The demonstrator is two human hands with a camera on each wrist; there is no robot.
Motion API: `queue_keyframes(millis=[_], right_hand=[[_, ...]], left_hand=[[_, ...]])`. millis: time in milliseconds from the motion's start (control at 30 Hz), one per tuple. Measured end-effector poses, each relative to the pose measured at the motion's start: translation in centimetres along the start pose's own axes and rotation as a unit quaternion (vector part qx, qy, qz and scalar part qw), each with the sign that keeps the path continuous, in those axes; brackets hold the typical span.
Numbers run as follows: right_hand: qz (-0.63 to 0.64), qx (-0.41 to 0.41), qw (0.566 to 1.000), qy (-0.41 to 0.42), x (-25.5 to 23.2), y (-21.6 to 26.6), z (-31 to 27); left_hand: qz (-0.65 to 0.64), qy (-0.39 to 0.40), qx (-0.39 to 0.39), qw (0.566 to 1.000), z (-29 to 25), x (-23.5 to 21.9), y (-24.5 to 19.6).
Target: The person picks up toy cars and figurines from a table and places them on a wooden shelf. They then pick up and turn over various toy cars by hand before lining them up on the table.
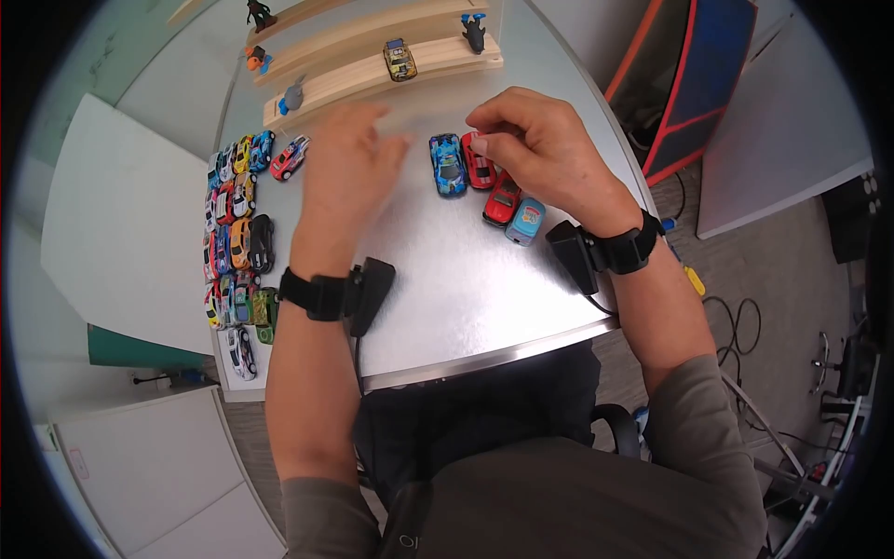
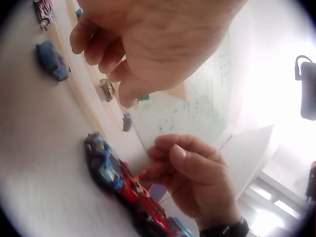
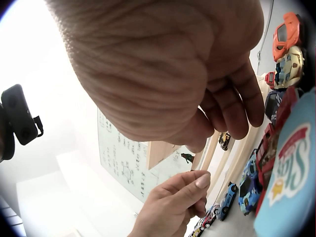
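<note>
My left hand (image 1: 349,172) is blurred over the metal table, fingers loosely bent and holding nothing. Below it, hidden in the head view, a blue toy car (image 2: 52,60) stands on the table in the left wrist view. My right hand (image 1: 545,140) hovers with loosely curled fingers, its thumb overlapping a red toy car (image 1: 479,166). Beside that stand a blue patterned car (image 1: 448,166), another red car (image 1: 501,200) and a light blue car (image 1: 526,222). An orange car (image 3: 287,35) and a cream car (image 3: 290,68) show beneath the right hand in the right wrist view.
Rows of several toy cars (image 1: 240,244) line the table's left side, with a red-and-blue car (image 1: 290,158) set apart. Wooden stepped shelves (image 1: 349,79) at the back carry a yellow-black car (image 1: 399,60) and small animal figures. The table's front edge (image 1: 484,356) lies close to the person.
</note>
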State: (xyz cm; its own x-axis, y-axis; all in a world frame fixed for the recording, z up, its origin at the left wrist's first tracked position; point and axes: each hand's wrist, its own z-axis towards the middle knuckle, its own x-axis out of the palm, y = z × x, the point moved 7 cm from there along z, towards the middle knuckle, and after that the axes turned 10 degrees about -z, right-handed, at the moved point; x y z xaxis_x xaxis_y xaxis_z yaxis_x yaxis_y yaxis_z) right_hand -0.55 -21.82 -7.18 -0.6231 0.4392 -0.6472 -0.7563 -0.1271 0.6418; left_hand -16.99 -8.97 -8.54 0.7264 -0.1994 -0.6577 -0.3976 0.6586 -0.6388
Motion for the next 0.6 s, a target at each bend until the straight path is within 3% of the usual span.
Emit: queue_keyframes(millis=[67, 200, 267, 600], right_hand=[[0.008, 0.007, 1.0, 0.003, 0.1, -0.2, 0.0], [0.002, 0.005, 1.0, -0.001, 0.1, -0.1, 0.1], [0.0, 0.003, 1.0, 0.001, 0.0, 0.0, 0.0], [-0.001, 0.021, 1.0, 0.001, -0.1, -0.2, 0.0]], left_hand=[[-0.048, 0.021, 0.137, 0.989, -1.3, 1.7, -3.2], [-0.087, 0.1, 0.105, 0.986, -2.1, 3.7, -3.9], [-0.037, 0.142, 0.073, 0.986, -2.2, 4.7, -3.2], [0.001, 0.156, 0.04, 0.987, -2.3, 3.5, -3.5]])
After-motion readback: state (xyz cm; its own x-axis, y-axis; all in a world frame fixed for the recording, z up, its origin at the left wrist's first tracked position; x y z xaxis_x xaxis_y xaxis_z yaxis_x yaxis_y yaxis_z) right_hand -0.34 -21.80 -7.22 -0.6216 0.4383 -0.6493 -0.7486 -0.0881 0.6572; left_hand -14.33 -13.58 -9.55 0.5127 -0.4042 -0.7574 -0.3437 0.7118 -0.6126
